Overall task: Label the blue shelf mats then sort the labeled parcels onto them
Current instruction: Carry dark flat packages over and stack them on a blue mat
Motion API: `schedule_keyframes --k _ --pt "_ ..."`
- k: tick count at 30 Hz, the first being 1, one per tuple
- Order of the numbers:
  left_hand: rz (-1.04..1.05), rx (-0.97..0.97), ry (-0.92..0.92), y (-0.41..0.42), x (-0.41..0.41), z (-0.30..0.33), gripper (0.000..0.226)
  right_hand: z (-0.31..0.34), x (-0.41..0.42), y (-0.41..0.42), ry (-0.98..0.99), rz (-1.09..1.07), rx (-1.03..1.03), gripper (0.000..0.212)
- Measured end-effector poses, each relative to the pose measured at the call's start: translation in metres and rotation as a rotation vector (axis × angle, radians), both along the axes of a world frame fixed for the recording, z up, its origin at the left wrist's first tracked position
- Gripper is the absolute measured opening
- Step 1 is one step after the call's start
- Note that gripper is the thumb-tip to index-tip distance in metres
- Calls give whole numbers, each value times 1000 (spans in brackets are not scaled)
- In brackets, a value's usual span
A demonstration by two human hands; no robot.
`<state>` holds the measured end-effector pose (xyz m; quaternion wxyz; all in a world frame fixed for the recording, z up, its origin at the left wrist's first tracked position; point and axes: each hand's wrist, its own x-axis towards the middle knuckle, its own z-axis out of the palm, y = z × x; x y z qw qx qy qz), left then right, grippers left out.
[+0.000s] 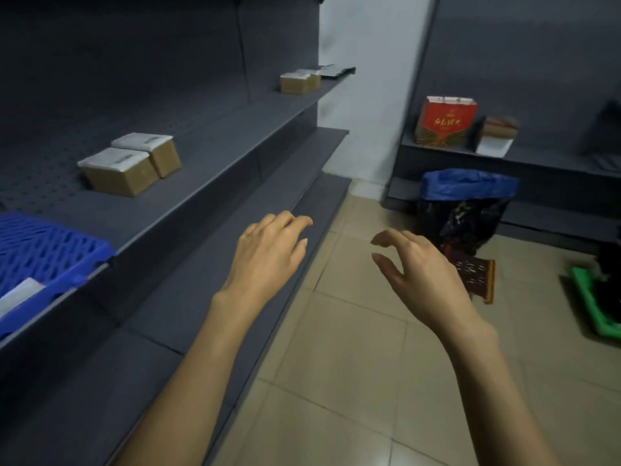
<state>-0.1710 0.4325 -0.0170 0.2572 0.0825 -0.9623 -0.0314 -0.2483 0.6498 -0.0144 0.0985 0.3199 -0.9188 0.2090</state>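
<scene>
A blue grid shelf mat lies at the left end of the grey shelf, with a white label or paper on its near corner. Two brown parcels with white labels on top sit farther along that shelf. Two more parcels stand on the higher shelf at the back. My left hand hovers over the lower shelf edge, fingers curled apart and empty. My right hand is held out over the floor, fingers apart, holding nothing.
A bin with a blue liner stands on the tiled floor ahead. A red carton and a small brown box sit on a low shelf at right. A green crate and a brown patterned object lie on the floor.
</scene>
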Motion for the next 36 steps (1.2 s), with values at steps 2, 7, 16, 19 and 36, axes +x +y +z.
schedule_keyframes --k 2,7,16,19,36 --pt "-17 -20 -25 0 -31 -7 31 -7 -27 5 -6 -64 13 24" --pt "-36 -23 -84 -17 -117 -21 33 -17 -105 -4 -23 -124 54 25" --pt "-86 -33 -49 -84 -322 -6 36 1 -296 -80 13 -132 90 28" --pt "-91 -48 -19 -110 -397 6 35 9 -362 -105 47 -123 102 29" --pt "-202 -11 -52 -134 -782 -22 32 -21 -748 -132 -53 -119 55 25"
